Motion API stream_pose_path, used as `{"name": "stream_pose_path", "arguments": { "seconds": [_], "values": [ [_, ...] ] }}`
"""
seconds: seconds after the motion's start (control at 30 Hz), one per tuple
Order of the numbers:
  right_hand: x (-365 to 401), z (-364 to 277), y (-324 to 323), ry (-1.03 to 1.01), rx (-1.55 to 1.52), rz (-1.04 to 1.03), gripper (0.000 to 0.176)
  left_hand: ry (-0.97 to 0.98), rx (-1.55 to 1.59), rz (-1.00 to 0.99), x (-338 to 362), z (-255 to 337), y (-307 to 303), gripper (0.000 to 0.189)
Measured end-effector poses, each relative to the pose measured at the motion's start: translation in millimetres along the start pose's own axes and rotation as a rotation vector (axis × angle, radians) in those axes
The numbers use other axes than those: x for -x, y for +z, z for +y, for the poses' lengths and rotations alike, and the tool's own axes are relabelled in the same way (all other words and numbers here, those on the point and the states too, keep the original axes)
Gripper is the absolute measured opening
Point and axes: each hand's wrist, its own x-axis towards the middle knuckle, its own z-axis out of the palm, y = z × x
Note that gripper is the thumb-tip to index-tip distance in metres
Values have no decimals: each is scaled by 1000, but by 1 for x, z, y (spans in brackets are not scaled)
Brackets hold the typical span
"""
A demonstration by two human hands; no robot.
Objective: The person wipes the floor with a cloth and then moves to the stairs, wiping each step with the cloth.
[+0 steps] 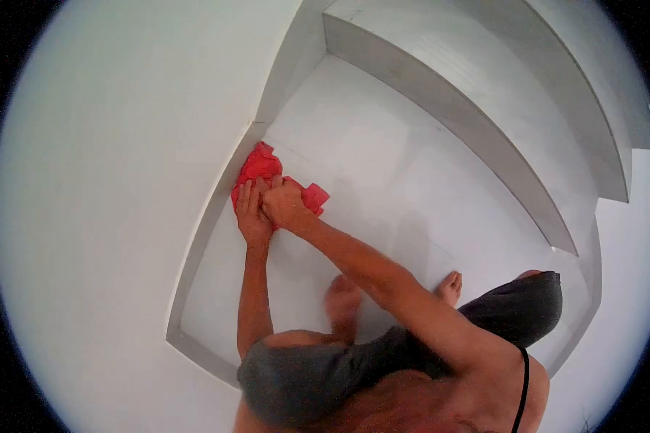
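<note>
A crumpled red cloth point(261, 166) lies on a pale grey stair tread point(383, 166), pushed up against the white wall at its left end. My left hand point(250, 213) rests flat on the cloth with fingers pointing up toward the wall corner. Beside it, my right hand point(284, 204) is bunched on the same cloth, and a corner of red fabric point(315, 197) sticks out to its right. Both arms reach forward from the bottom of the view.
White wall point(123, 180) fills the left side. Higher grey steps point(484, 86) curve up to the right. My bare feet point(343, 303) and knees in dark shorts point(520, 307) are on the tread below my arms.
</note>
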Motion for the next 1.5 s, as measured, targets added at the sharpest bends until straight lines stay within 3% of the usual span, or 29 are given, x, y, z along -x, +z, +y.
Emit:
{"name": "stream_pose_path", "arguments": {
  "seconds": [0.13, 0.23, 0.33, 0.43, 0.47, 0.57, 0.7, 0.83, 0.93, 1.03, 1.1, 1.17, 1.33, 1.43, 1.5],
  "values": [
    [-25, -3, -1, 25, 16, -184, 38, -76, 6, -2, -14, -12, 4, 38],
    [-28, 19, 3, 23, -26, -202, 36, -86, 79, -6, -17, -6, 30, 41],
    [-19, 45, -32, 184, -29, -322, 33, -93, 204, -112, -27, 19, 51, 38],
    [-6, 76, -65, 225, -49, -225, 25, 48, 125, -129, -46, 67, 62, 37],
    [0, 84, -73, 301, -54, -221, 27, 152, 239, -67, -40, 60, 85, 41],
    [16, 108, -90, 535, -105, -150, 33, 208, 242, -254, -43, 64, 137, 66],
    [32, 128, -104, 808, -178, 21, 42, 392, 331, -368, -86, 109, 132, 70],
    [34, 133, -122, 1010, -254, 68, 47, 460, 291, -644, -117, 139, 128, 80],
    [26, 131, -125, 1095, -315, 258, 46, 518, 264, -751, -142, 147, 130, 82],
    [15, 122, -130, 1059, -376, 408, 41, 634, 124, -802, -171, 151, 112, 85],
    [12, 117, -156, 1152, -496, 350, 38, 512, 251, -1036, -193, 186, 79, 84],
    [19, 110, -175, 1192, -554, 282, 35, 479, 288, -1107, -191, 206, 58, 80],
    [17, 132, -183, 1064, -537, 352, 32, 701, 284, -902, -198, 203, 74, 66],
    [44, 161, -200, 961, -629, 337, 34, 607, 286, -896, -189, 232, 86, 58],
    [71, 198, -219, 989, -758, 211, 36, 657, 337, -833, -172, 256, 115, 53]
  ]
}}
